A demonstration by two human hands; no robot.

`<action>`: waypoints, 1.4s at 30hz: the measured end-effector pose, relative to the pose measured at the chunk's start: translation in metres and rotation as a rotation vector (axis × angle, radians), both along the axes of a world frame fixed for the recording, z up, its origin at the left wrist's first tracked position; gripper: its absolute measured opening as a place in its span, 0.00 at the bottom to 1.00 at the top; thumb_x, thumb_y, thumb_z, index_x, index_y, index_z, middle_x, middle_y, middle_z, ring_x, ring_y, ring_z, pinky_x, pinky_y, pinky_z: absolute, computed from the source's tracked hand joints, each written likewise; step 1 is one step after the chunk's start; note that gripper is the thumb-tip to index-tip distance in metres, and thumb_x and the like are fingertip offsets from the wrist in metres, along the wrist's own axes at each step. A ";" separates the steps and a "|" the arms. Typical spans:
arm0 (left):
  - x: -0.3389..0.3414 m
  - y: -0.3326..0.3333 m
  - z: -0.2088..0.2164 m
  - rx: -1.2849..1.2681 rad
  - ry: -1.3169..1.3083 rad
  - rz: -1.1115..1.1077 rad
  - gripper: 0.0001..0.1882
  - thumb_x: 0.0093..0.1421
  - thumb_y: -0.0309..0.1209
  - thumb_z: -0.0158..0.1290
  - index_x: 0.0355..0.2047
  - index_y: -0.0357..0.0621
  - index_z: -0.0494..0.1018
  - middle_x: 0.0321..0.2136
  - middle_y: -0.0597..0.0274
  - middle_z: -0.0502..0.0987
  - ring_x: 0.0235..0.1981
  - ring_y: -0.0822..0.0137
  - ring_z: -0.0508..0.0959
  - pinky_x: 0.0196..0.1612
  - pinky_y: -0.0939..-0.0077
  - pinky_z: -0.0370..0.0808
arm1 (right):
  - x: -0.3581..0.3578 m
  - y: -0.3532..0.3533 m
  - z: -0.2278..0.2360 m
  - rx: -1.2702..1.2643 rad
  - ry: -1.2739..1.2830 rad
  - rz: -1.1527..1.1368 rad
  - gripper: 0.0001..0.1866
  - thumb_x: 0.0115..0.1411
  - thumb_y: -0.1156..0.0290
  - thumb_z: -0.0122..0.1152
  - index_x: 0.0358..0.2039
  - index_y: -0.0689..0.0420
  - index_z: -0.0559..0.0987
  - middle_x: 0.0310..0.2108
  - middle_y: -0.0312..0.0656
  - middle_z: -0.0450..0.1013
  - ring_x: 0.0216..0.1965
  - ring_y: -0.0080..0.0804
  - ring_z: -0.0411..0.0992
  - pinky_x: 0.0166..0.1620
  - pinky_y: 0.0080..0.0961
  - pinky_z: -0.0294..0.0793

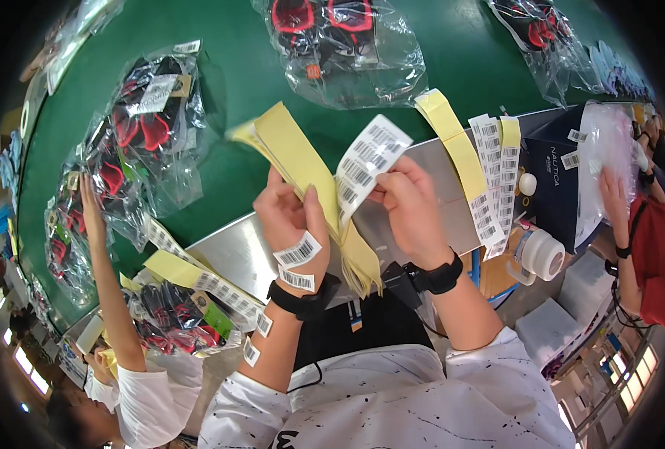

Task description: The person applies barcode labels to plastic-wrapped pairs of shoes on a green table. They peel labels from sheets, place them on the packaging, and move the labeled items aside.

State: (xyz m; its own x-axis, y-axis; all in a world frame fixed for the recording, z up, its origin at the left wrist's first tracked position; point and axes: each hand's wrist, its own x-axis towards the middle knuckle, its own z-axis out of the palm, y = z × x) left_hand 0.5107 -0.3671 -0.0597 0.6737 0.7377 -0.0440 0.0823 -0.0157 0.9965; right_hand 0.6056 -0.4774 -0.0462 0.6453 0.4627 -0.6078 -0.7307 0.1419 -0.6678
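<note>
Closed around a folded stack of yellow label backing paper (299, 153) is my left hand (291, 221), thumb on its front. The stack's lower ends hang down past the fingers in loose strips. My right hand (411, 213) pinches the lower right edge of a white sheet of barcode labels (371, 161), tilted up beside the yellow stack. Whether the sheet and stack are joined where they meet is unclear. Barcode stickers (297, 251) cling to the back of my left hand, with others on that forearm. Both hands are above the metal table edge (235, 251).
Bagged black-and-red goods (149, 123) lie along the left of the green table (231, 60); another clear bag (347, 56) lies ahead. Barcode strips (490, 179) and a white jug (540, 254) are at right. A co-worker's arm (104, 277) reaches in at left, another person's hand (613, 202) at right.
</note>
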 end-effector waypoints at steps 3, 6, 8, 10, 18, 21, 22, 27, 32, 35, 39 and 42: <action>-0.009 0.023 0.008 0.113 0.290 -0.168 0.18 0.65 0.19 0.44 0.55 0.36 0.61 0.56 0.48 0.66 0.49 0.66 0.74 0.47 0.74 0.73 | 0.006 0.014 -0.011 0.009 -0.037 0.190 0.13 0.61 0.77 0.50 0.45 0.64 0.77 0.41 0.38 0.77 0.42 0.22 0.76 0.48 0.23 0.74; -0.008 0.047 0.013 -0.169 0.349 -0.344 0.22 0.65 0.24 0.50 0.59 0.40 0.66 0.56 0.52 0.69 0.49 0.67 0.75 0.50 0.75 0.73 | 0.012 0.025 -0.021 0.062 -0.107 0.364 0.13 0.61 0.76 0.52 0.44 0.65 0.77 0.39 0.35 0.77 0.40 0.20 0.74 0.45 0.20 0.72; -0.005 0.055 0.007 -0.208 0.239 -0.352 0.26 0.63 0.26 0.54 0.62 0.42 0.65 0.54 0.56 0.71 0.50 0.67 0.74 0.53 0.75 0.71 | 0.017 0.027 -0.027 0.109 -0.073 0.448 0.12 0.61 0.75 0.51 0.43 0.65 0.78 0.39 0.35 0.77 0.38 0.19 0.73 0.44 0.20 0.72; -0.006 0.065 0.005 -0.266 0.197 -0.342 0.26 0.63 0.25 0.55 0.62 0.42 0.65 0.53 0.56 0.72 0.50 0.68 0.74 0.53 0.75 0.71 | 0.021 0.029 -0.031 0.167 -0.056 0.543 0.12 0.60 0.73 0.52 0.42 0.64 0.78 0.37 0.34 0.76 0.37 0.18 0.72 0.43 0.19 0.70; -0.002 0.076 0.015 -0.260 0.306 -0.511 0.29 0.54 0.24 0.62 0.59 0.42 0.70 0.46 0.57 0.79 0.44 0.71 0.78 0.47 0.76 0.75 | 0.028 0.023 -0.038 0.278 0.105 0.767 0.10 0.59 0.72 0.52 0.37 0.62 0.77 0.35 0.36 0.76 0.34 0.20 0.73 0.41 0.20 0.71; 0.000 0.078 0.025 -0.174 0.392 -0.580 0.26 0.54 0.22 0.62 0.55 0.39 0.74 0.45 0.57 0.80 0.44 0.71 0.79 0.49 0.76 0.75 | 0.029 0.017 -0.032 0.241 0.146 0.761 0.09 0.59 0.72 0.53 0.37 0.62 0.76 0.34 0.35 0.75 0.33 0.19 0.73 0.40 0.19 0.72; 0.001 0.078 0.025 -0.138 0.395 -0.598 0.24 0.54 0.22 0.62 0.53 0.39 0.75 0.44 0.57 0.81 0.43 0.71 0.79 0.48 0.76 0.75 | 0.029 0.015 -0.031 0.220 0.142 0.771 0.08 0.59 0.72 0.53 0.37 0.62 0.76 0.34 0.35 0.75 0.33 0.19 0.73 0.39 0.19 0.72; 0.003 0.070 0.025 -0.085 0.408 -0.560 0.18 0.55 0.25 0.61 0.48 0.40 0.78 0.41 0.56 0.82 0.41 0.71 0.80 0.46 0.77 0.76 | 0.020 0.006 -0.025 0.057 -0.029 0.683 0.05 0.60 0.77 0.57 0.37 0.62 0.74 0.32 0.34 0.74 0.33 0.17 0.72 0.39 0.19 0.73; -0.001 0.068 0.027 -0.167 0.437 -0.473 0.17 0.55 0.26 0.61 0.47 0.40 0.79 0.40 0.56 0.82 0.40 0.71 0.80 0.46 0.77 0.76 | -0.011 0.017 -0.007 -0.033 -0.229 0.305 0.12 0.60 0.82 0.59 0.44 0.64 0.72 0.31 0.35 0.74 0.34 0.17 0.71 0.42 0.20 0.74; -0.002 0.068 0.024 -0.158 0.419 -0.469 0.17 0.55 0.26 0.61 0.47 0.40 0.79 0.40 0.57 0.82 0.40 0.71 0.81 0.45 0.77 0.76 | -0.014 0.016 -0.009 -0.071 -0.330 0.286 0.15 0.60 0.82 0.59 0.47 0.65 0.73 0.32 0.37 0.75 0.35 0.19 0.73 0.44 0.21 0.75; -0.002 0.074 0.028 -0.114 0.433 -0.547 0.16 0.55 0.26 0.61 0.45 0.39 0.79 0.39 0.57 0.82 0.39 0.70 0.81 0.46 0.76 0.76 | -0.012 0.017 -0.007 -0.114 -0.370 0.311 0.17 0.59 0.82 0.61 0.50 0.66 0.76 0.34 0.39 0.77 0.37 0.21 0.75 0.45 0.22 0.76; 0.000 0.073 0.028 -0.121 0.458 -0.541 0.15 0.55 0.26 0.61 0.44 0.39 0.79 0.39 0.57 0.82 0.39 0.70 0.81 0.46 0.76 0.76 | -0.009 0.018 -0.007 -0.215 -0.397 0.341 0.12 0.58 0.80 0.63 0.44 0.64 0.80 0.33 0.40 0.79 0.36 0.22 0.76 0.42 0.21 0.77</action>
State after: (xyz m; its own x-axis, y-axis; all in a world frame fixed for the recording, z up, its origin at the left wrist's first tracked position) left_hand 0.5103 -0.2936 -0.0314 0.8378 0.2775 -0.4701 0.5045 -0.0644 0.8610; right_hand 0.5962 -0.4589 -0.0535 0.6793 0.5777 -0.4526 -0.3980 -0.2281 -0.8886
